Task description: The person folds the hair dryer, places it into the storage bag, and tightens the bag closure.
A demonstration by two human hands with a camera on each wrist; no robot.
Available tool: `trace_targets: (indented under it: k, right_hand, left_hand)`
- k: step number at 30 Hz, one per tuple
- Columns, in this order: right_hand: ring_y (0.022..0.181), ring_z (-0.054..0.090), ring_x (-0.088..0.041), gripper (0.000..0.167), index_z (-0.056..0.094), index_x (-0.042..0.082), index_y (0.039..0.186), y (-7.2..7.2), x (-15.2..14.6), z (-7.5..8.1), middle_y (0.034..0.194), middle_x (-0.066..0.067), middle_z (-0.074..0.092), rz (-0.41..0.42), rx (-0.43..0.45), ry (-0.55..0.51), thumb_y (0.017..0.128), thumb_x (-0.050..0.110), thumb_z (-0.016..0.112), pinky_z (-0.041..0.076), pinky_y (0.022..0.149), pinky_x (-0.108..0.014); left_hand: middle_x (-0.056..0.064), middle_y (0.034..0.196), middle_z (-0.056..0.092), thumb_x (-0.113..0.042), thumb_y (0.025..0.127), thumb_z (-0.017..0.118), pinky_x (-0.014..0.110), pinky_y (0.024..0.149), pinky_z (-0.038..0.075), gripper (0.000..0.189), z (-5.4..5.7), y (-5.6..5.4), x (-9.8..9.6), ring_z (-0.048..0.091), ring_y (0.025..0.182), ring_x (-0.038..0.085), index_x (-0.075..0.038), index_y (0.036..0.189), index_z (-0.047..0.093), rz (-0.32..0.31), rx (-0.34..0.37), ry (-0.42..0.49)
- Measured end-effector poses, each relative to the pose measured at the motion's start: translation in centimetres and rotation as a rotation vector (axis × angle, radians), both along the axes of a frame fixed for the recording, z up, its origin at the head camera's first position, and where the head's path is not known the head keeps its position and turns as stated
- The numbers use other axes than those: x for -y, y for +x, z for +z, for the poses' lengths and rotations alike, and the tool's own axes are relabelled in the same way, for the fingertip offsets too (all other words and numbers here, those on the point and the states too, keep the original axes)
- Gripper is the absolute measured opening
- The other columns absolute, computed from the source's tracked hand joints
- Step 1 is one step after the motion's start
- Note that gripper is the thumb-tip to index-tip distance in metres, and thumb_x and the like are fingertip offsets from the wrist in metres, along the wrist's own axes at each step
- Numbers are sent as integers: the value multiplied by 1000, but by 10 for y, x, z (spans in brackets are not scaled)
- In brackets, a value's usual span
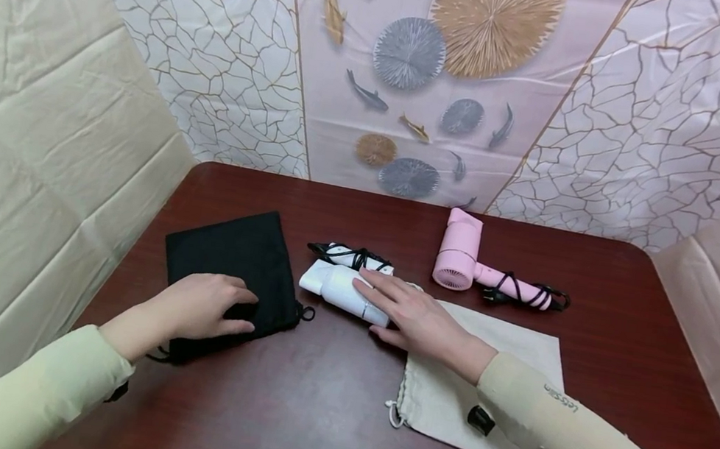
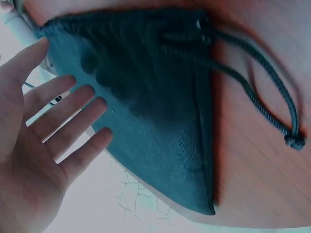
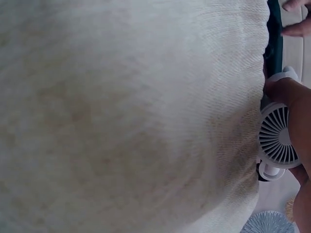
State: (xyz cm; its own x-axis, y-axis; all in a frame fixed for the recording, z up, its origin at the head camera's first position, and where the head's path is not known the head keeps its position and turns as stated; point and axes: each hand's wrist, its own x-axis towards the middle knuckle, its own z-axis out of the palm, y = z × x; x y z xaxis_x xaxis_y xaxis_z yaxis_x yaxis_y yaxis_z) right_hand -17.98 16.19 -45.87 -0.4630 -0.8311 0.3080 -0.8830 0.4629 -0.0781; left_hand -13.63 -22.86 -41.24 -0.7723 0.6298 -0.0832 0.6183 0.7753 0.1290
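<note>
A white hair dryer lies near the table's middle, its folded handle wound with a black cord. My right hand holds its barrel, fingers over the far side and thumb on the near side. The right wrist view shows the dryer's round grille between thumb and fingers. On the left, my left hand hovers over a black drawstring bag, fingers loosely spread and holding nothing; the left wrist view shows the bag lying flat. A cream drawstring bag lies beneath my right forearm.
A pink hair dryer with a cord-wrapped handle lies at the back right of the dark red table. Patterned cloth hangs behind the table, and pale cloth walls flank it.
</note>
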Motion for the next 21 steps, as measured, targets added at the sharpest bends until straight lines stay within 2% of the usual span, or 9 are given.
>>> trace_targets:
  k: [6,14,21]
  right_hand:
    - [141,55,-35,80,48,5,160,-4,2,3,161,-17,50,26,-10,-10,91,23,84,49,113,-50]
    - [138,58,-36,80,49,4,159,-7,5,8,159,-18,52,31,-16,-11,89,22,84,48,114,-50]
    - [137,59,-36,79,50,3,158,-6,5,9,158,-18,53,33,-22,-9,89,22,84,49,114,-50]
  left_hand:
    - [2,102,74,-39,89,86,44,83,62,36,-6,7,-1,74,95,22,-12,113,81,-24,37,-22]
    - [-5,88,64,-35,85,90,39,73,60,30,-12,9,1,66,78,14,-15,106,82,-48,0,-11]
    - [-6,84,58,-29,85,91,36,67,57,22,-14,9,0,58,72,10,-17,101,81,-71,-27,-15]
